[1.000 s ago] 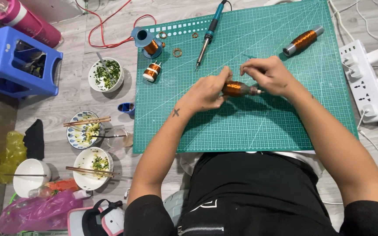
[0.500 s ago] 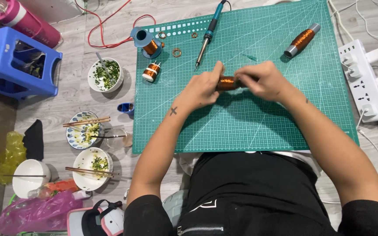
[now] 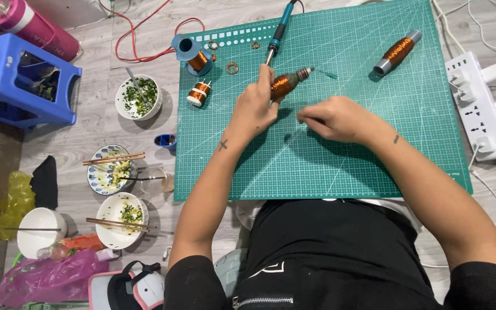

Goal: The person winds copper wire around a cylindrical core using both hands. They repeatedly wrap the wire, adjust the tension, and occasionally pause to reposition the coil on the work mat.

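Observation:
My left hand [image 3: 256, 106] grips a metal rod wound with copper wire, the copper-wound rod [image 3: 289, 81], and holds it tilted above the green cutting mat [image 3: 328, 166]. My right hand [image 3: 334, 119] hovers just right of it, fingers pinched together; a fine wire between them is too thin to make out. A second copper-wound rod [image 3: 397, 52] lies at the mat's far right. A blue-handled soldering iron [image 3: 278, 31] rests at the mat's top, its tip near my left hand.
A blue spool [image 3: 190, 53] and a small white copper spool [image 3: 198, 93] sit at the mat's top left, with small wire rings [image 3: 232, 68]. Bowls with chopsticks [image 3: 113, 172] and a blue stool [image 3: 21, 80] stand left. A white power strip [image 3: 480, 103] lies right.
My hands have come apart. The left hand lifted the copper-wound rod up and away, tilting it, while the right hand let go of it and drew back to the right.

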